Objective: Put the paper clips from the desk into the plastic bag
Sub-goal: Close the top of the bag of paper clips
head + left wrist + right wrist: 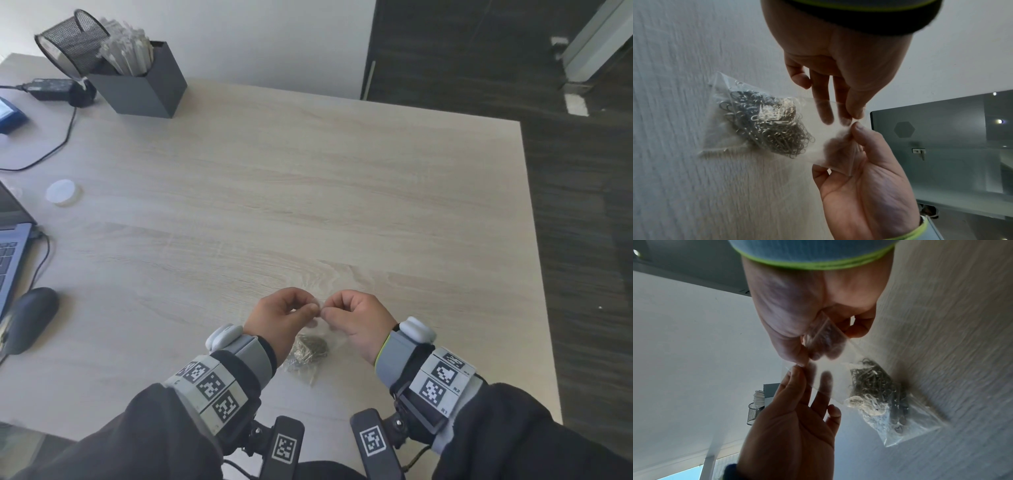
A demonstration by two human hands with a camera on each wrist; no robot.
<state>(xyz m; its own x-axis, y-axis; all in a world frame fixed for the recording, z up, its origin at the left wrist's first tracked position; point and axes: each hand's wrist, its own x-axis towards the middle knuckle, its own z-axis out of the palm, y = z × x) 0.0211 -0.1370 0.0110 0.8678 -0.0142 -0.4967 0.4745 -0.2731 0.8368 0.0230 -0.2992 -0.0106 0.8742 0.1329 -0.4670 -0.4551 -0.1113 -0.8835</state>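
Observation:
A small clear plastic bag (317, 334) holds a heap of silver paper clips (310, 347), and its bottom rests on the light wood desk (308, 171) near the front edge. My left hand (313, 306) and right hand (327, 310) meet thumb to thumb above it, each pinching the bag's top edge. In the left wrist view the left hand (852, 116) pinches from above and the right hand (851, 134) from below, with fingers showing through the film. The clips (766, 123) lie bunched low in the bag. The right wrist view shows the right hand (807, 358), left hand (802, 371) and clips (877, 386).
At the back left stand a black box of white wrapped sticks (137, 82) and a mesh cup (73, 41), beside a power adapter (51, 89). A white lid (63, 192), a laptop (10, 246) and a mouse (30, 318) sit at the left. The desk's right edge (534, 240) drops to dark floor.

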